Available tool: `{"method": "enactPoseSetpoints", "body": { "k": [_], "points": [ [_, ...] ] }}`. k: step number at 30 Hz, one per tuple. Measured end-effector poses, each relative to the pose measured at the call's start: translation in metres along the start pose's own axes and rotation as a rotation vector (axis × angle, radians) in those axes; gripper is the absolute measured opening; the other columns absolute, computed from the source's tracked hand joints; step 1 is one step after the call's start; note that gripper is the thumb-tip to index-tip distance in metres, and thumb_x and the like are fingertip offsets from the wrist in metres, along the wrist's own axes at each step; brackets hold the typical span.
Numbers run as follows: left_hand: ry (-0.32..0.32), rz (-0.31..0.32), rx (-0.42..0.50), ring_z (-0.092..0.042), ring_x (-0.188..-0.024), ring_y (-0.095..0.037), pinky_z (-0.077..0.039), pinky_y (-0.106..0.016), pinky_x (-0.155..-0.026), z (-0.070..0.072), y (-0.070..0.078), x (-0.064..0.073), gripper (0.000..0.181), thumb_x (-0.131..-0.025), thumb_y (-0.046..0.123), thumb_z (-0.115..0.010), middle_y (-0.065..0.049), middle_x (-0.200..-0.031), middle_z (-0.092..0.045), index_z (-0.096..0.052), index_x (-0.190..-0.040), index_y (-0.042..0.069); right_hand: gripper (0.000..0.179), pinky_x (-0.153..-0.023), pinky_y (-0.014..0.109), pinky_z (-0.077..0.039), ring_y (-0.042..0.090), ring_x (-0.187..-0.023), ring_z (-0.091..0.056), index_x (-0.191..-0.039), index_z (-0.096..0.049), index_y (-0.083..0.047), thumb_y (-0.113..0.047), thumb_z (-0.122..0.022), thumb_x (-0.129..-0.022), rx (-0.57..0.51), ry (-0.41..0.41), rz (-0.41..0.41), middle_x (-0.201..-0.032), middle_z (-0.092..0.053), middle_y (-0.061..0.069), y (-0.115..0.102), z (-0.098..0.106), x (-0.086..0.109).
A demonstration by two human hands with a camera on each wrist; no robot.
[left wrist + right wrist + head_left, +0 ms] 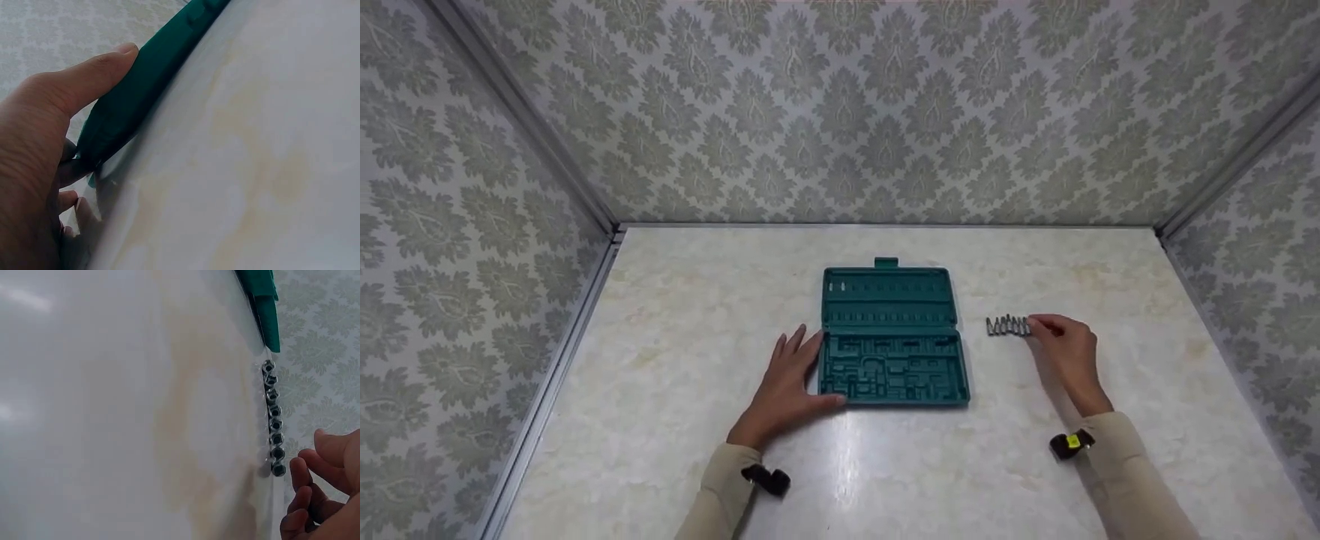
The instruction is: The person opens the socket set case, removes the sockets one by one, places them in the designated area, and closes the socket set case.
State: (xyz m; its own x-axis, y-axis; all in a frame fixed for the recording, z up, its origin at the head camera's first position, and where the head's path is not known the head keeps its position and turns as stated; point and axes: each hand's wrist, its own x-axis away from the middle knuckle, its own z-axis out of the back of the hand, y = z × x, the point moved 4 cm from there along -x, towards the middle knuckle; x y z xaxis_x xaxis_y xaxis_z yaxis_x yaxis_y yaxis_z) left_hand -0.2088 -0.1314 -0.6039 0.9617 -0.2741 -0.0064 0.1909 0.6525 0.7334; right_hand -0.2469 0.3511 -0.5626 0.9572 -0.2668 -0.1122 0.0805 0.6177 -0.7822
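Observation:
A green plastic case (893,403) lies unfolded on the table. Two small pale bits (837,286) stand in slots at the left of its lid; many moulded recesses show. My left hand (789,382) rests at the lower-left corner of the case, thumb on the front edge, other fingers stretched along the left side. In the left wrist view that thumb (107,70) presses on the green wall. Right of the case lies a row of several metal bits (1006,326), seen end-on in the right wrist view. My right hand (1069,356) is at the row's right end, fingers loosely bent, gripping nothing visible.
The pale marbled table (697,300) is bordered by patterned wall panels (847,112) at the back and on both sides. Metal rails (547,150) run along the panel corners. A small black camera (1069,444) is strapped to each wrist.

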Motion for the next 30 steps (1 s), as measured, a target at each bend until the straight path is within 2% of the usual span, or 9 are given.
{"method": "enactPoseSetpoints", "body": {
  "k": [7,14,21,24,30],
  "points": [
    [-0.006,0.001,-0.017,0.002,-0.171,-0.027,-0.01,-0.06,-0.136,0.001,-0.001,0.0,0.125,-0.076,0.082,-0.082,0.0,-0.185,-0.012,-0.024,-0.177,0.038,0.029,-0.08,0.019,-0.05,0.022,-0.099,-0.066,-0.126,-0.081,-0.002,-0.024,-0.074,-0.108,-0.034,-0.107,0.149,-0.118,-0.079,0.014,-0.029,-0.023,0.003],
    [0.004,-0.061,-0.03,-0.006,-0.171,-0.03,-0.006,-0.058,-0.137,0.001,0.003,-0.003,0.126,-0.077,0.08,-0.084,-0.007,-0.184,-0.021,-0.028,-0.177,0.026,0.025,-0.079,0.021,-0.051,0.027,-0.092,-0.067,-0.123,-0.08,0.003,-0.014,-0.076,-0.106,-0.051,-0.173,0.279,-0.11,-0.078,0.016,-0.054,-0.043,0.0],
    [-0.002,-0.048,-0.03,-0.006,-0.171,-0.03,-0.006,-0.058,-0.136,0.0,0.002,-0.005,0.127,-0.076,0.082,-0.083,-0.006,-0.184,-0.02,-0.028,-0.177,0.029,0.024,-0.09,0.038,-0.057,0.028,-0.102,-0.069,-0.125,-0.08,0.0,-0.014,-0.076,-0.106,-0.017,-0.239,0.308,-0.117,-0.078,0.014,-0.076,-0.069,-0.007],
    [-0.004,-0.039,-0.027,-0.004,-0.171,-0.03,-0.006,-0.059,-0.136,0.0,0.003,-0.005,0.126,-0.076,0.082,-0.083,-0.006,-0.184,-0.018,-0.027,-0.177,0.031,0.024,-0.093,0.046,-0.057,0.029,-0.105,-0.069,-0.126,-0.079,0.001,-0.013,-0.075,-0.107,-0.039,-0.286,0.319,-0.118,-0.077,0.015,-0.087,-0.08,-0.01],
    [-0.005,-0.021,-0.018,-0.001,-0.171,-0.032,-0.009,-0.062,-0.136,0.0,0.004,-0.003,0.126,-0.075,0.081,-0.084,-0.005,-0.185,-0.016,-0.026,-0.177,0.034,0.025,-0.091,0.048,-0.057,0.027,-0.103,-0.068,-0.126,-0.079,0.002,-0.014,-0.075,-0.107,-0.069,-0.362,0.365,-0.116,-0.075,0.014,-0.111,-0.101,-0.016]
  ]
}}
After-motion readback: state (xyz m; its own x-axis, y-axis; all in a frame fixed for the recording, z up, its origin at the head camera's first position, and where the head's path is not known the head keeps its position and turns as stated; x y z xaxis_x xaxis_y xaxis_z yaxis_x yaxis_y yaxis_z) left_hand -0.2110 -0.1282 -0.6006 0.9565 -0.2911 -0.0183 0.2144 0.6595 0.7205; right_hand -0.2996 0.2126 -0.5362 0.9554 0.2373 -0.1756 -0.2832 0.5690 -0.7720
